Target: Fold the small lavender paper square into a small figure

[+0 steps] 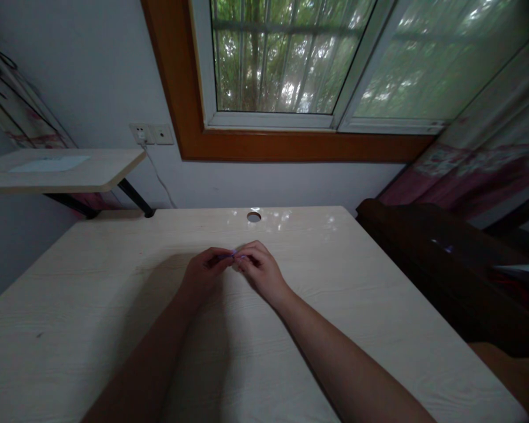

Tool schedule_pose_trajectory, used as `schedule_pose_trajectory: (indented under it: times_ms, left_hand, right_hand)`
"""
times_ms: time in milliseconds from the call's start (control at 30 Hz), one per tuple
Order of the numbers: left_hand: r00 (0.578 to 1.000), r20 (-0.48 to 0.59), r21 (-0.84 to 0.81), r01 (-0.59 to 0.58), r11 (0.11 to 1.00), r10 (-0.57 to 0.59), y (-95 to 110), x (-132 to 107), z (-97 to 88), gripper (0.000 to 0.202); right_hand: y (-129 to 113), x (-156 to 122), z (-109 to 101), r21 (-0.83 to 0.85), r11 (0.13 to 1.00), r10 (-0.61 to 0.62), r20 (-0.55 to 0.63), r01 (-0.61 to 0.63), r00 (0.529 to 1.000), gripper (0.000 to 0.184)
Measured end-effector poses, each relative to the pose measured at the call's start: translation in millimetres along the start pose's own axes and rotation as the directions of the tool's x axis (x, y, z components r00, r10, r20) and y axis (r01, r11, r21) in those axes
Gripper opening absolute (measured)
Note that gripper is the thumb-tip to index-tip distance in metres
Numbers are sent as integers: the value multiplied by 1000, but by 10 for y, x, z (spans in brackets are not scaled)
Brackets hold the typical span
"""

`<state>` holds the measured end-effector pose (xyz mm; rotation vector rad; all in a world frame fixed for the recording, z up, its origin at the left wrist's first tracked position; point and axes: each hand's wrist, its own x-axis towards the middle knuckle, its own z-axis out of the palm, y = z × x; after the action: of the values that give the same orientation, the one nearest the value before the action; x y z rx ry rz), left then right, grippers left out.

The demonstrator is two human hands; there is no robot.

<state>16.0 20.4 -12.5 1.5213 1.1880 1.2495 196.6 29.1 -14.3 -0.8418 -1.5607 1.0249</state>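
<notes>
Both of my hands meet over the middle of a pale wooden desk [92, 305]. My left hand [205, 273] and my right hand [260, 270] are each closed in a pinch, fingertips touching. Between the fingertips shows a small purple thing [233, 254]; it is too small and dim to name. Both forearms lie across the desk toward me.
A round cable hole [254, 216] sits near the desk's far edge. A shelf [62, 170] juts out at the left, with a wall socket [152, 134] and a hanging cord behind it. A window [291, 59] is ahead. Dark wooden furniture [445, 264] and a curtain [489, 158] stand at the right.
</notes>
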Motion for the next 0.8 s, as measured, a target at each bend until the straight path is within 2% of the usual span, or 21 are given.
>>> schedule_pose_trajectory:
  times_ms: [467, 800]
  left_hand:
    - [997, 10, -137, 72, 988, -71, -6, 2, 11, 25]
    - [999, -6, -83, 44, 996, -45, -14, 16, 36, 28]
  right_hand:
    - [11, -8, 6, -59, 997, -49, 38, 51, 998, 13]
    - [-6, 9, 0, -49, 999, -12, -30, 10, 999, 7]
